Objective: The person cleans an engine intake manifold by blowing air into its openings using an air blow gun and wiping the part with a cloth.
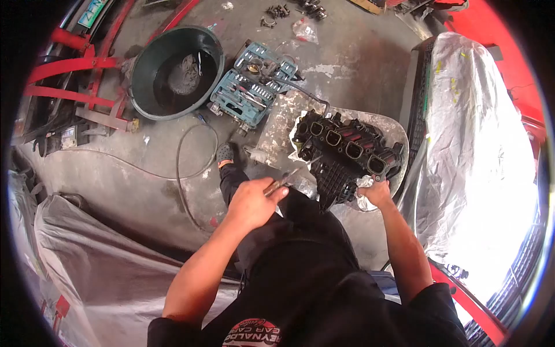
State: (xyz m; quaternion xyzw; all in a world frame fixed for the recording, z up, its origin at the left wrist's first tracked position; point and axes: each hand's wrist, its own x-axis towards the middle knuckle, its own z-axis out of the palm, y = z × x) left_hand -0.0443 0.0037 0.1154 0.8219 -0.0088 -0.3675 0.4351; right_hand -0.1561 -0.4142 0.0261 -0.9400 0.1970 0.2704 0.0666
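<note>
A black intake manifold (347,150) with several oval ports lies on a worn, paint-flecked board (282,124). My left hand (254,202) is closed around a slim tool (280,183), whose thin tip points up and right toward the manifold. At the manifold's lower right edge, my right hand (377,193) is closed on a crumpled white cloth (364,194) that touches the part. Some of the right fingers are hidden by the cloth.
An open teal tool case (245,95) sits beyond the board. Left of it stands a dark green basin (139,87) holding dark liquid and a rag. A hose (180,185) curls on the floor. Plastic sheeting (462,139) hangs at the right; red metal frames (69,95) stand at the left.
</note>
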